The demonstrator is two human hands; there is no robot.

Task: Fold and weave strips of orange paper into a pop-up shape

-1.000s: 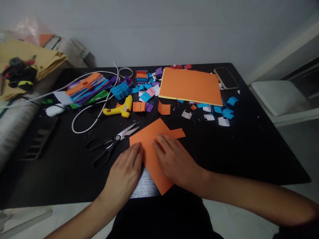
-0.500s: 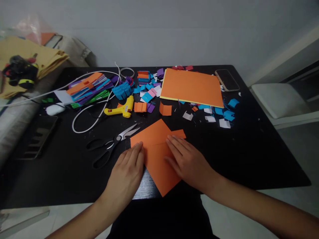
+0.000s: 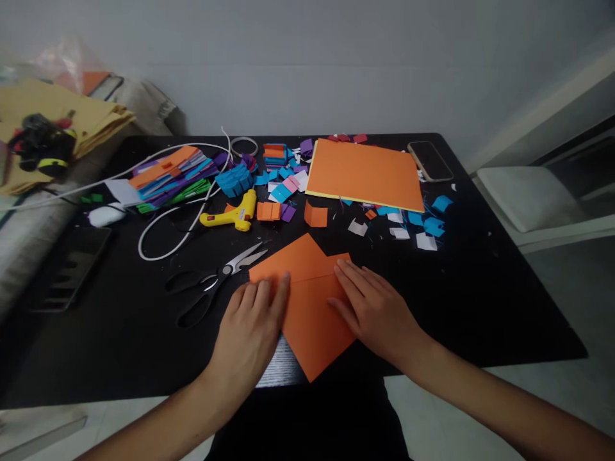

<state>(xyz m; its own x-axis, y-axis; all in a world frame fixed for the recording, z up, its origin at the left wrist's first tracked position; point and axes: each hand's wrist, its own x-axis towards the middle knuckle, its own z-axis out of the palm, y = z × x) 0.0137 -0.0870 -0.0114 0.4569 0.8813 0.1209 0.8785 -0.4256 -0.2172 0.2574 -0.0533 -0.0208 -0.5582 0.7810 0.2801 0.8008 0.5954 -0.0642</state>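
Observation:
An orange sheet of paper (image 3: 314, 320) lies turned cornerwise near the front edge of the black table (image 3: 471, 314), with a crease line running across it. My left hand (image 3: 252, 320) rests on its left side, fingers stretched out, the index fingertip by the left end of the crease. On the right side, my right hand (image 3: 372, 304) lies with its fingers extended and pressed on the paper near the crease's right end. Part of the paper is hidden under both hands. To the left of my left hand lie black-handled scissors (image 3: 225, 272), blades apart.
Behind the sheet are a yellow glue gun (image 3: 233, 218), a white cable (image 3: 158, 256), bundled paper strips (image 3: 177, 169) and a stack of orange and yellow paper (image 3: 365, 173). Small paper pieces (image 3: 435, 225) are scattered around. A phone (image 3: 430, 160) sits at the back right.
My right hand has slid outward to the right along the crease. My left index finger has shifted rightward onto the paper. The view has moved slightly.

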